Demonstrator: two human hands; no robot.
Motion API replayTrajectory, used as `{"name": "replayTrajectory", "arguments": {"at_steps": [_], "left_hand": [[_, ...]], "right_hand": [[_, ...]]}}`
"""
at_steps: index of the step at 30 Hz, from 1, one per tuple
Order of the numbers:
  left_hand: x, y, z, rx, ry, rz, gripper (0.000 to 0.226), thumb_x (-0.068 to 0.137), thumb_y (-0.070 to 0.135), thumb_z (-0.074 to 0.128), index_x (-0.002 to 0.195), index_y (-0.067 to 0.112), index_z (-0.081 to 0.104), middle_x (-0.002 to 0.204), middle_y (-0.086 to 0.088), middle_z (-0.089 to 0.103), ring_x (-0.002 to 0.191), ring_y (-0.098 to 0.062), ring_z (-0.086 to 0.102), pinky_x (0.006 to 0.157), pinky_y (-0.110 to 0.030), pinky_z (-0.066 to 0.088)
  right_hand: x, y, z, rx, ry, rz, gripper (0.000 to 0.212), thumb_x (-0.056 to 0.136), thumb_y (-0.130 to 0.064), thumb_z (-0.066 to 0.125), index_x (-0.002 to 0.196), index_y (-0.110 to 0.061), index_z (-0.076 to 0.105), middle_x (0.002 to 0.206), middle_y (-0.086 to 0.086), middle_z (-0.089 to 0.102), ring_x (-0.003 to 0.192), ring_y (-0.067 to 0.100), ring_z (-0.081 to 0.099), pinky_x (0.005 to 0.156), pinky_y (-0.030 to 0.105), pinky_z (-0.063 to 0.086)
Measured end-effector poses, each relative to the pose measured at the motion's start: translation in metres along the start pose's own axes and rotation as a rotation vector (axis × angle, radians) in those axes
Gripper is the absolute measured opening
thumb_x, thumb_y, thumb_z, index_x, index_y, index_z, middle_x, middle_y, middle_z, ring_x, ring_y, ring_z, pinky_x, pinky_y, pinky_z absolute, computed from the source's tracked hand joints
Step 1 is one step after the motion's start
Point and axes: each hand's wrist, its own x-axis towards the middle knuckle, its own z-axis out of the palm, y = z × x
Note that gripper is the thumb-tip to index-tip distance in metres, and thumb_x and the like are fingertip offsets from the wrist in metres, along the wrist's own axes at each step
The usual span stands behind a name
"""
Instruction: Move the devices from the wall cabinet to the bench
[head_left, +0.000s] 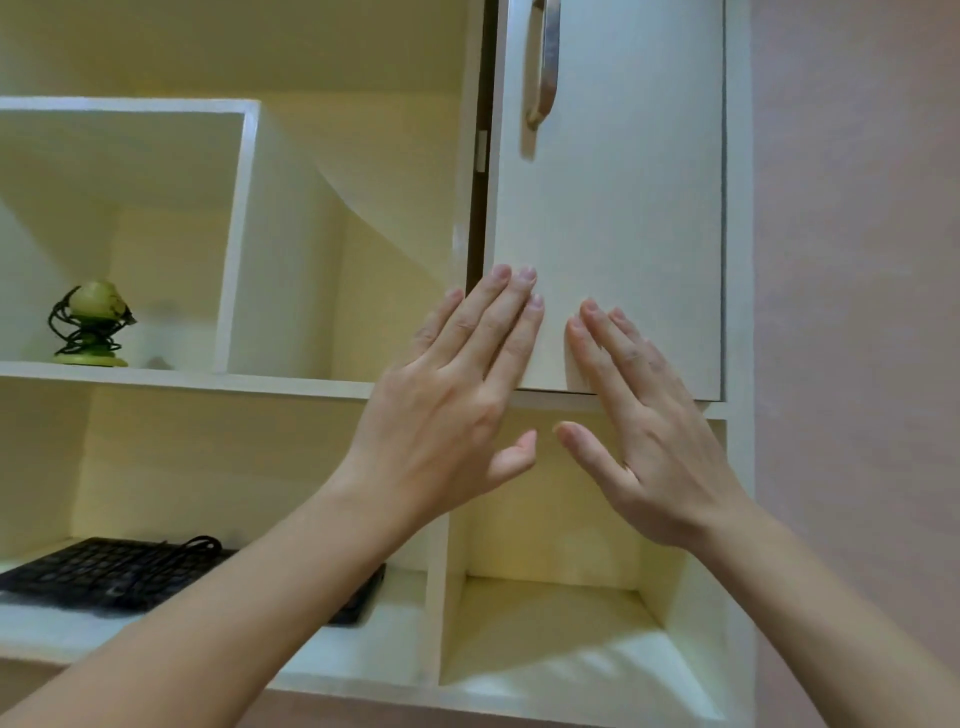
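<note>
A white wall cabinet fills the view from below. On its lower left shelf lies a black keyboard with its cable coiled on top, partly hidden by my left forearm. A small green device wrapped in black cord stands on the upper left shelf. My left hand and my right hand are both raised with fingers spread, their fingertips against the lower part of the white cabinet door. Neither hand holds anything.
The door carries a metal handle near its top and stands slightly ajar at its left edge. An open compartment lies below the door. A pinkish wall runs along the right.
</note>
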Motion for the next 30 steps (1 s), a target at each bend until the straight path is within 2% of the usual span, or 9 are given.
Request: {"name": "replayTrajectory", "arguments": {"at_steps": [4, 15, 20, 25, 30], "left_hand": [[0.0, 0.001, 0.009, -0.012, 0.001, -0.014, 0.095, 0.085, 0.054, 0.058, 0.158, 0.004, 0.024, 0.167, -0.019, 0.015, 0.156, -0.031, 0.009, 0.125, -0.048, 0.02], [-0.003, 0.0, 0.036, -0.057, 0.014, -0.073, 0.098, 0.084, 0.055, 0.06, 0.158, 0.004, 0.022, 0.168, -0.018, 0.015, 0.156, -0.031, 0.01, 0.126, -0.046, 0.018], [0.001, 0.006, 0.05, -0.095, 0.014, -0.111, 0.097, 0.083, 0.056, 0.058, 0.158, 0.004, 0.023, 0.167, -0.02, 0.014, 0.156, -0.034, 0.008, 0.126, -0.047, 0.017], [0.002, 0.006, 0.063, -0.152, 0.036, -0.14, 0.093, 0.084, 0.056, 0.055, 0.157, 0.004, 0.028, 0.166, -0.02, 0.018, 0.156, -0.033, 0.012, 0.127, -0.044, 0.016], [0.006, 0.007, 0.077, -0.228, 0.013, -0.131, 0.094, 0.083, 0.054, 0.052, 0.155, -0.002, 0.028, 0.165, -0.021, 0.021, 0.155, -0.03, 0.016, 0.126, -0.041, 0.019]], "right_hand": [[0.003, 0.006, 0.001, -0.026, -0.006, 0.028, 0.069, 0.097, -0.056, 0.031, 0.157, -0.029, 0.011, 0.167, -0.007, 0.005, 0.153, 0.011, -0.001, 0.122, 0.049, 0.017], [0.01, 0.006, 0.014, -0.124, -0.04, 0.073, 0.076, 0.09, -0.057, 0.038, 0.157, -0.034, 0.01, 0.166, -0.007, 0.006, 0.153, 0.012, 0.001, 0.123, 0.046, 0.017], [0.02, 0.01, 0.016, -0.143, -0.032, 0.131, 0.072, 0.092, -0.061, 0.031, 0.156, -0.035, 0.011, 0.166, -0.006, 0.006, 0.153, 0.013, 0.001, 0.124, 0.043, 0.016], [0.023, 0.01, 0.029, -0.176, 0.002, 0.163, 0.059, 0.1, -0.051, 0.024, 0.156, -0.034, 0.016, 0.166, -0.004, 0.012, 0.153, 0.015, 0.006, 0.123, 0.045, 0.016], [0.025, 0.011, 0.042, -0.221, -0.002, 0.201, 0.056, 0.102, -0.047, 0.021, 0.156, -0.034, 0.017, 0.166, -0.004, 0.011, 0.153, 0.015, 0.005, 0.124, 0.042, 0.01]]}}
